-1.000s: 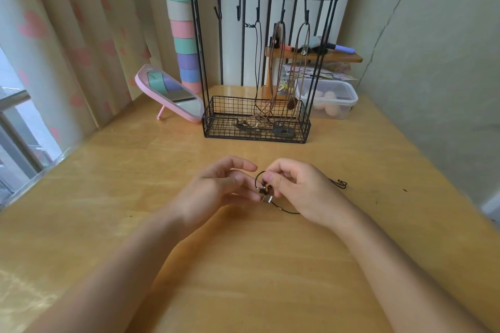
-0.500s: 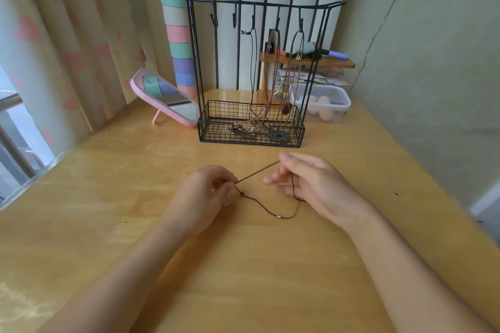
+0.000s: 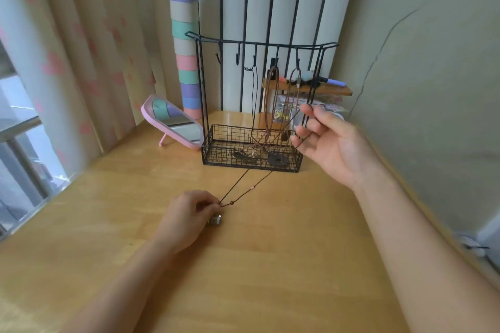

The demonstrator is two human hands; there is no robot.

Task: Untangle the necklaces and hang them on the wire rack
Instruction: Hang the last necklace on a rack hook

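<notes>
A thin dark cord necklace [image 3: 250,189] with small beads is stretched taut above the wooden table [image 3: 270,265]. My left hand [image 3: 186,217] pinches its lower end near the table, with a small metal pendant [image 3: 215,220] showing under the fingers. My right hand [image 3: 328,144] is raised to the right of the rack, fingers spread, with the cord looped over them. The black wire rack [image 3: 257,43] stands behind, with three necklaces [image 3: 272,105] hanging from its hooks into the basket [image 3: 216,140].
A pink tilted mirror [image 3: 173,121] stands left of the rack. Behind the rack are a small wooden shelf [image 3: 335,90] with pens and a clear container. A curtain and window lie to the left, a wall to the right.
My right hand has lifted up and to the right, drawing the cord out long and taut. My left hand stayed low, holding the pendant end. The camera tilted up a little.
</notes>
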